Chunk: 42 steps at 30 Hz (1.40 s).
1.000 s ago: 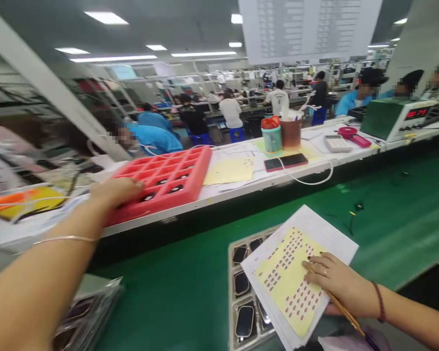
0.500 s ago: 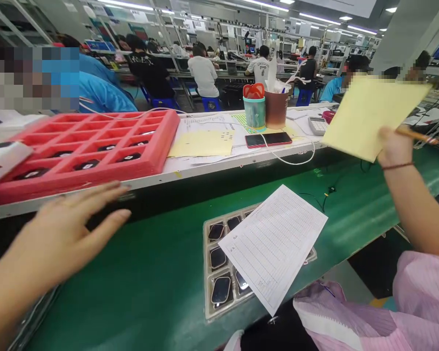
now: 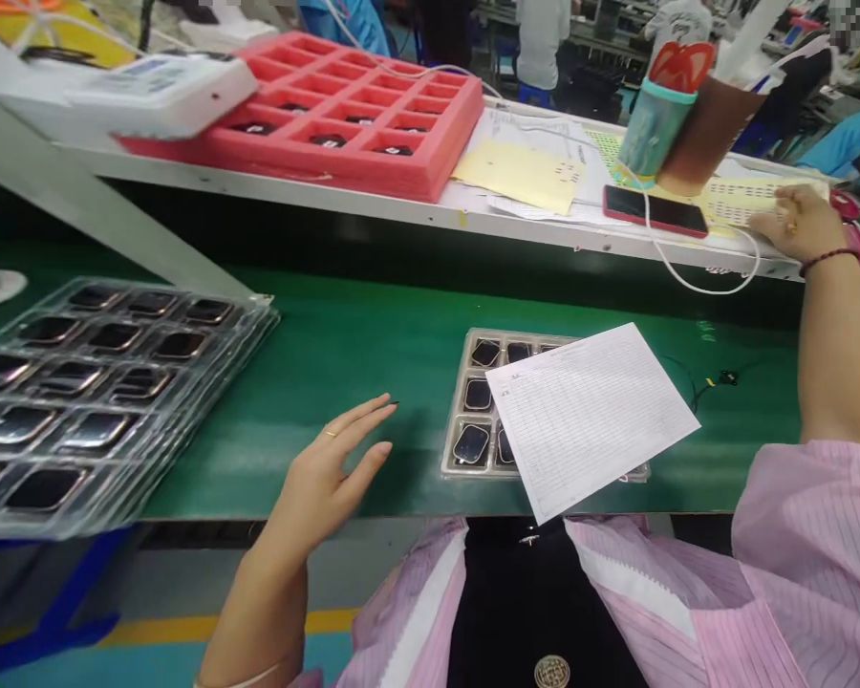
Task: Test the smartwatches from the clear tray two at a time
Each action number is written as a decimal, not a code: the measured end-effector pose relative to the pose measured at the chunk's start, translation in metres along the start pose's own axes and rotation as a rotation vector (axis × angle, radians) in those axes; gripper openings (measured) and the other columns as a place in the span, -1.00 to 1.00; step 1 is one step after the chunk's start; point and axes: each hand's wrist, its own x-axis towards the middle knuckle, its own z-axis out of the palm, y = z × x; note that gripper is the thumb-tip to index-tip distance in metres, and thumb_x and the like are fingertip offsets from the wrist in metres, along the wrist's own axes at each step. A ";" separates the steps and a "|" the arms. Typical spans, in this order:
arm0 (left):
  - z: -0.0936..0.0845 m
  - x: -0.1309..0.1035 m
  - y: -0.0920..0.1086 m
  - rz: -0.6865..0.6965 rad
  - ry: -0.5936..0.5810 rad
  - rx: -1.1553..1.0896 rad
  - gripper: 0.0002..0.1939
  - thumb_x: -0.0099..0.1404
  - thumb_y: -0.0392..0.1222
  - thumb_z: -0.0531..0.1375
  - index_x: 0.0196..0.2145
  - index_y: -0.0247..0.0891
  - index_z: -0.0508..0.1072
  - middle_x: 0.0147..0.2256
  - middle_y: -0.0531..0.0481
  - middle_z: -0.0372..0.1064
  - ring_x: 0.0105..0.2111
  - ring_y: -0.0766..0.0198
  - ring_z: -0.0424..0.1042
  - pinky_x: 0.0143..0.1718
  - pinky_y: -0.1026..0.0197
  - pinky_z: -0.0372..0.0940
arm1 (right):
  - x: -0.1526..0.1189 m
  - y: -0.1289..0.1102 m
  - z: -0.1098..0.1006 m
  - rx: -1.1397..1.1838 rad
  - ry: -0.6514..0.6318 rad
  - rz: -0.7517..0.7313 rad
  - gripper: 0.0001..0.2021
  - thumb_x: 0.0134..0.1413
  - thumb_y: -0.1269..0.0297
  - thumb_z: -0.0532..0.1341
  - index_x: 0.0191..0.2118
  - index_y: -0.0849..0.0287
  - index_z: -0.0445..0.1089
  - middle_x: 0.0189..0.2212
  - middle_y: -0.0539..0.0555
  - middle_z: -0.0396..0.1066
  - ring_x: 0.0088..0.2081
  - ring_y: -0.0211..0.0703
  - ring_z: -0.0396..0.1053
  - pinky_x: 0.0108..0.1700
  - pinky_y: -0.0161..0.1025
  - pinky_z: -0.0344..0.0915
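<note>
My left hand (image 3: pixel 335 483) is open above the green bench, fingers pointing right and holding nothing. To its right lies a clear plastic tray (image 3: pixel 465 469) of watch-like square screens (image 3: pixel 471 444). A white printed form (image 3: pixel 594 420) lies slantwise over the tray, hiding much of it. On the raised shelf, my right hand (image 3: pixel 803 225) has its fingers curled on a yellow sheet (image 3: pixel 741 196) with rows of small dark marks. A phone (image 3: pixel 655 210) with a red edge lies left of that hand. No pencil shows in the right hand.
Stacked clear trays (image 3: pixel 244 334) of screens fill the bench's left, beneath a slanting white bar (image 3: pixel 136 201). The shelf bears a red foam tray (image 3: pixel 430 177), a white device (image 3: pixel 164 96), a teal cup (image 3: pixel 655 134), a brown cup (image 3: pixel 713 139) and a looped white cable (image 3: pixel 659 250).
My right hand has lowered the yellow sheet from mid-air to the shelf. My left hand has moved from near the foam tray down over the bench. The view has tilted down and turned left.
</note>
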 end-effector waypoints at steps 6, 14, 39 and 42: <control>0.013 -0.013 -0.002 0.001 0.090 -0.107 -0.65 0.48 -0.01 0.12 0.14 -0.06 0.49 0.16 -0.10 0.53 0.17 -0.01 0.51 0.17 -0.06 0.45 | -0.109 -0.050 -0.047 0.587 0.383 -0.336 -0.47 0.52 0.03 -0.10 0.10 0.16 0.56 0.01 0.32 0.58 0.14 0.04 0.51 0.24 0.06 0.29; 0.040 0.022 0.039 0.219 0.036 -0.188 -0.67 0.49 -0.09 0.14 0.15 -0.09 0.49 0.19 -0.09 0.50 0.19 0.07 0.50 0.24 -0.06 0.41 | -0.182 -0.100 0.004 0.468 -0.453 -0.335 -0.67 0.21 0.37 0.12 -0.03 0.15 0.58 -0.10 0.19 0.61 -0.08 0.11 0.54 -0.01 0.01 0.42; 0.054 0.046 0.110 0.912 -0.754 0.349 -0.03 0.20 -0.19 0.40 0.47 -0.19 0.10 0.52 -0.39 -0.21 0.51 -0.36 -0.21 0.39 -0.54 -0.11 | -0.200 -0.197 0.011 1.200 -0.396 0.039 -0.40 0.37 -0.29 -0.03 -0.24 0.15 0.46 -0.34 0.12 0.50 -0.37 -0.13 0.45 -0.31 -0.22 0.40; 0.056 0.048 0.114 0.914 -0.759 0.378 -0.13 0.29 -0.24 0.30 0.48 -0.20 0.08 0.52 -0.41 -0.21 0.50 -0.38 -0.14 0.33 -0.58 -0.01 | -0.209 -0.241 0.019 1.378 -0.611 0.042 -0.27 0.18 -0.52 0.03 -0.28 0.14 0.47 -0.53 0.04 0.39 -0.50 -0.19 0.35 -0.39 -0.25 0.38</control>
